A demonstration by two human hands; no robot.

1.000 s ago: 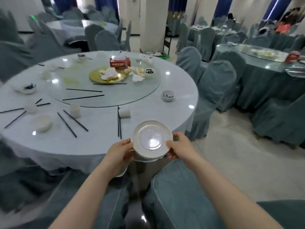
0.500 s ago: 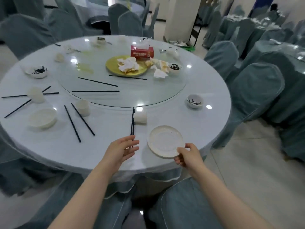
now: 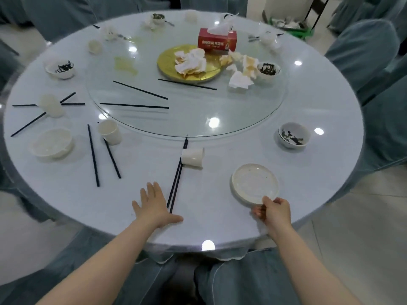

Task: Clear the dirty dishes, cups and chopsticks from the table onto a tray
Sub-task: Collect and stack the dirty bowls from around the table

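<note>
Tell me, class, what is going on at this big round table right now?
A person is clearing a messy banquet table. The right hand pinches the near rim of a small white plate lying on the cloth. The left hand lies open and flat beside a pair of black chopsticks. Bowls, cups and other chopsticks are scattered around; no tray is in view.
</note>
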